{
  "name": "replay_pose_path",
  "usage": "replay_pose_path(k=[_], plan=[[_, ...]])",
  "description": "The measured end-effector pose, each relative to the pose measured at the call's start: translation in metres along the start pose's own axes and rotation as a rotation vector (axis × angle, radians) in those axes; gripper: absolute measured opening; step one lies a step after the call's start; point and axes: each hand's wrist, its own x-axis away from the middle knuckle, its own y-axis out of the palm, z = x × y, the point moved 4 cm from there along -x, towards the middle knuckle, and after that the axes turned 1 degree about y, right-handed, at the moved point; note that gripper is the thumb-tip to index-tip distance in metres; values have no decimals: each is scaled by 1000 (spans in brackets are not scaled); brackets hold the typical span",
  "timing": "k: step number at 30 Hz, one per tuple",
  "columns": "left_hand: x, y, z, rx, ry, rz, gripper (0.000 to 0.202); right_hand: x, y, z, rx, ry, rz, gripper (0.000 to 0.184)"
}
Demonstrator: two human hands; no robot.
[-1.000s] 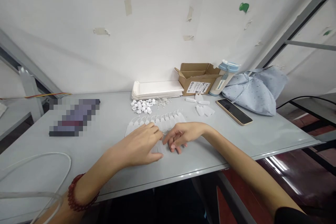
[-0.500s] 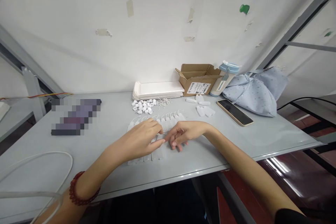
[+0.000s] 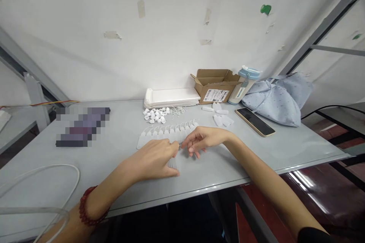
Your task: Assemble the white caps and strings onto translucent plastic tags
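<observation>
My left hand (image 3: 155, 161) lies on the grey table (image 3: 119, 182) with fingers curled, covering the near ends of a row of small translucent plastic bottles (image 3: 168, 133). Its fingertips pinch something at the row that I cannot make out. My right hand (image 3: 201, 141) hovers just right of it, fingers loosely bent, fingertips almost touching the left hand's. Nothing shows plainly inside the right hand. A red bead bracelet (image 3: 88, 210) circles my left wrist.
Behind the row lie several white caps (image 3: 155, 115), a stack of white trays (image 3: 171, 97), an open cardboard box (image 3: 215, 84), a blue-lidded cup (image 3: 243, 83), loose bottles (image 3: 222, 117), a phone (image 3: 254, 121) and a blue cloth bag (image 3: 273, 98). Clear tubing (image 3: 42, 190) loops at the left.
My left hand slid nearer along the row of bottles. My right hand lifted slightly and shifted toward the far side.
</observation>
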Motion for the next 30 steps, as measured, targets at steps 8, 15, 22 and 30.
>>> replay_pose_path(k=[8, 15, 22, 30], plan=[[0, -3, -4, 12, -8, 14, 27, 1, -3, 1, 17, 6, 32, 34], [-2, -9, -9, 34, -36, 80, 29, 11, -20, 0, 32, -10, 141, 31], [-27, -30, -40, 136, -88, 341, 19, 33, -76, 17, 476, 145, 855, 19], [-94, -38, -74, -99, -73, 460, 26, 47, -116, 54, 991, 356, 1167, 29]])
